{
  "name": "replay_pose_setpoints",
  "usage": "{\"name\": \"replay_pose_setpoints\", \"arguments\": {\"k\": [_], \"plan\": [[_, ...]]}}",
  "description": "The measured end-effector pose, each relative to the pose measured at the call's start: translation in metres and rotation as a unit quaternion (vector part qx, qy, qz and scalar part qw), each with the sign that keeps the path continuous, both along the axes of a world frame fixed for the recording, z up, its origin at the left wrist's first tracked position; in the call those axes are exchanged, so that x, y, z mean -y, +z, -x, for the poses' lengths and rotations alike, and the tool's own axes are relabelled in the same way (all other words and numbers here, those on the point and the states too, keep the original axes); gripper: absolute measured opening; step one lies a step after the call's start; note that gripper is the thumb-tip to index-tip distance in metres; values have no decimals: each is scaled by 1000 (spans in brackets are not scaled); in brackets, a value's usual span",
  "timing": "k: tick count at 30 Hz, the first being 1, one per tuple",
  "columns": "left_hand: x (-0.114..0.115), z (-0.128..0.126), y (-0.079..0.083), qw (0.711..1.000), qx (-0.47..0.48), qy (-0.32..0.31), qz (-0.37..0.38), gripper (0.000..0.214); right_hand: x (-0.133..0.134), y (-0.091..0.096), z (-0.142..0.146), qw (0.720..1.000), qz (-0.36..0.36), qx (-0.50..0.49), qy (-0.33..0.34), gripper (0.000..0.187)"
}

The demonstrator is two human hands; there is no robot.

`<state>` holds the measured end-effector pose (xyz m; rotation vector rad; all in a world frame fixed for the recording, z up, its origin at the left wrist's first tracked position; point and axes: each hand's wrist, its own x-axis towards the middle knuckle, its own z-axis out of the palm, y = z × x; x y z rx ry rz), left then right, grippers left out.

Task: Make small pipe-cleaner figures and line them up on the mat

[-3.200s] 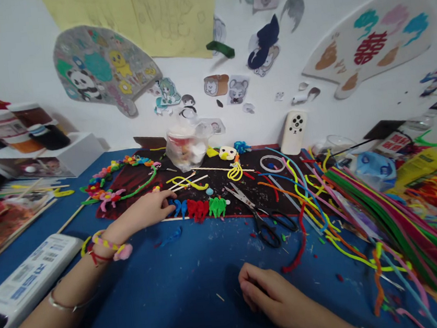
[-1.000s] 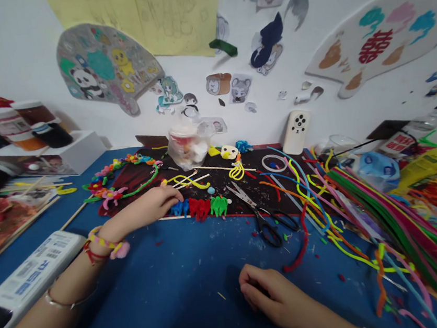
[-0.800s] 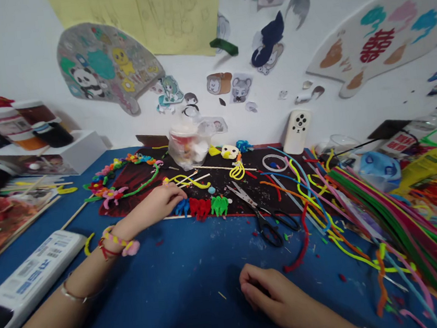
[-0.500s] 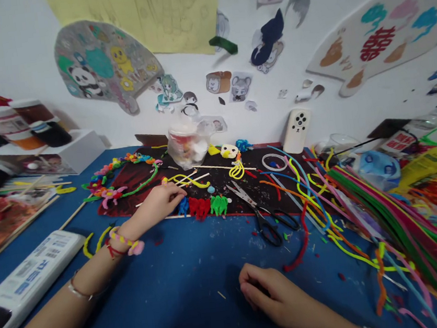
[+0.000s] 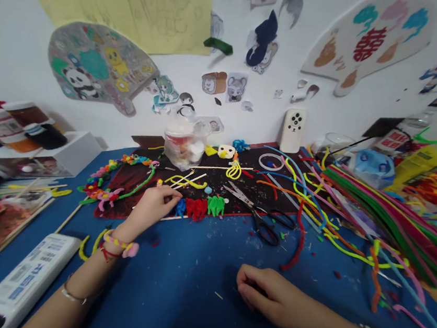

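Note:
My left hand reaches forward onto the edge of a dark mat, its fingers curled together right beside a small blue pipe-cleaner figure. Red and green figures stand in a row to the right of the blue one. What the fingertips pinch, if anything, is hidden. My left wrist wears a pipe-cleaner bracelet. My right hand rests low on the blue table, fingers loosely curled, nothing visible in it.
Black scissors lie open right of the figures. A heap of coloured pipe cleaners fills the right side. A flower garland, a plastic cup, a tape ring and a white device are around.
The loose blue figure on the table in the oldest frame now stands in the row on the mat. My left hand has shifted slightly right along the mat edge; my right hand stayed put.

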<state>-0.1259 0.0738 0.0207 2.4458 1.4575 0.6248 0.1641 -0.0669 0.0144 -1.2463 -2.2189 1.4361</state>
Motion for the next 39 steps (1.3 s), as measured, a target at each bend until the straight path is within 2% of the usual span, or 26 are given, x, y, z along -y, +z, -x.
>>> {"name": "replay_pose_setpoints", "arguments": {"k": [6, 12, 39], "plan": [[2, -2, 3, 1000, -3, -8, 12, 21, 0, 2, 1, 1000, -3, 1, -1, 19], [1, -1, 0, 1000, -8, -19, 11, 22, 0, 3, 1, 1000, 7, -4, -1, 18], [1, 0, 5, 1000, -21, -8, 2, 22, 0, 1, 1, 1000, -10, 3, 1, 17]]}}
